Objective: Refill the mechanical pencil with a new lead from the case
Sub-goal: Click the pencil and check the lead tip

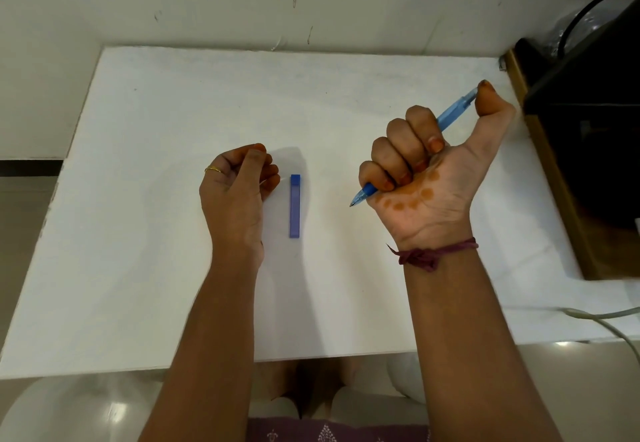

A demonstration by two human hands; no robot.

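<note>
the bench is plain white, with faint grey smudges. the lead case is translucent blue with a darker, solid blue cap. the mechanical pencil is light translucent blue, with a deeper blue grip and a dark tip. the right hand has orange-brown dots in an arc on the palm and orange-stained fingertips; a maroon thread circles its wrist. the left hand wears a thin gold ring. the wall is off-white with dark scuffs. purple cloth with small white motifs shows at the bottom.
</note>
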